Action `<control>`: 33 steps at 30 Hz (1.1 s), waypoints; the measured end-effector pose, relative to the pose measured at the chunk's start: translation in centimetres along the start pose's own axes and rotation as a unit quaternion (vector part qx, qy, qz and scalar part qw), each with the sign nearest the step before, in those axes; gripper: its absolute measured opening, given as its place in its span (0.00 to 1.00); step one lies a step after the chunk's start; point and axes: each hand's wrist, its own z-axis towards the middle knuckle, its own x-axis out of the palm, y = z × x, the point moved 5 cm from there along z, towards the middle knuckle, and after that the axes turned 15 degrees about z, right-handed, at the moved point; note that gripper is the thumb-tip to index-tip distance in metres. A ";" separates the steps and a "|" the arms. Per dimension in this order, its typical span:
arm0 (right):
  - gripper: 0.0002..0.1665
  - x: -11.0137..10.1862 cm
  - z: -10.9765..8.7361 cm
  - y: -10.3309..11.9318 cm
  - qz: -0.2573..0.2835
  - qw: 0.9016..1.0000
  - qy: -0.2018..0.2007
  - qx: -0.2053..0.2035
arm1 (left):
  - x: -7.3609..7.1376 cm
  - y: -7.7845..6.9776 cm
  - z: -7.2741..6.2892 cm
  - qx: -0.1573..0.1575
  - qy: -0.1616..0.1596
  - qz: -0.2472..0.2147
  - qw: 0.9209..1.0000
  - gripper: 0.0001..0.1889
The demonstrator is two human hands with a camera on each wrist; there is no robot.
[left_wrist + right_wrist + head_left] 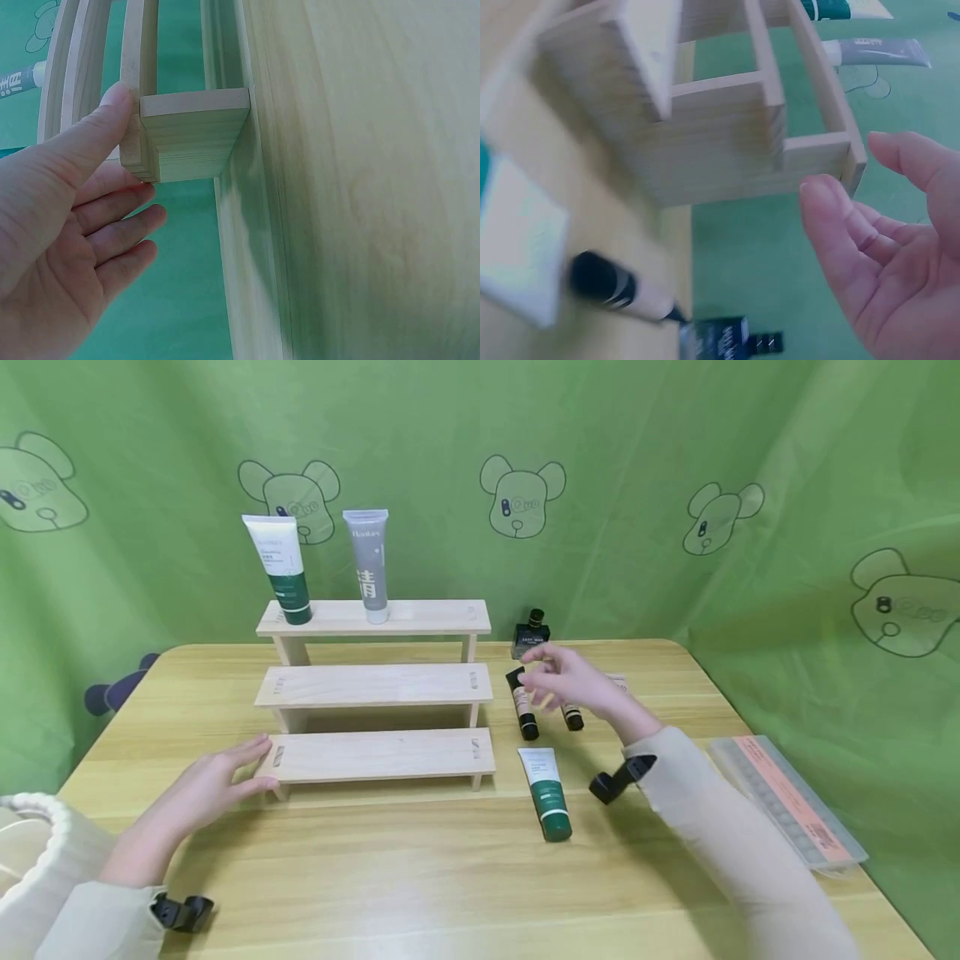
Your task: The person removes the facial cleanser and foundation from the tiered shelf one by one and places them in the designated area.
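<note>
My left hand (213, 781) pinches the left end of the lowest step of a three-step wooden display rack (375, 756), thumb on one side of the board and index finger on the other (97, 146). My right hand (573, 681) hangs over the small tubes right of the rack, fingers loosely bent, holding nothing. Under it lie a black-and-beige tube (522, 706) and a second black-capped tube (573, 717), partly hidden by the hand. Nearer me lies a white-and-green squeeze tube (547, 793). On the top step stand another white-and-green tube (281, 568) and a grey tube (369, 564).
A dark bottle with a black cap (531, 639) stands at the table's back edge. To the right lies a clear plastic case with a pink strip (787, 802). A white basket (56, 835) sits at the left front. Green printed cloth (420, 427) hangs behind.
</note>
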 end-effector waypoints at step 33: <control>0.27 9.4 13.0 10.0 0.159 0.976 -0.035 -0.147 | 0.1 0.0 0.0 -0.002 0.002 -0.003 1.000 0.37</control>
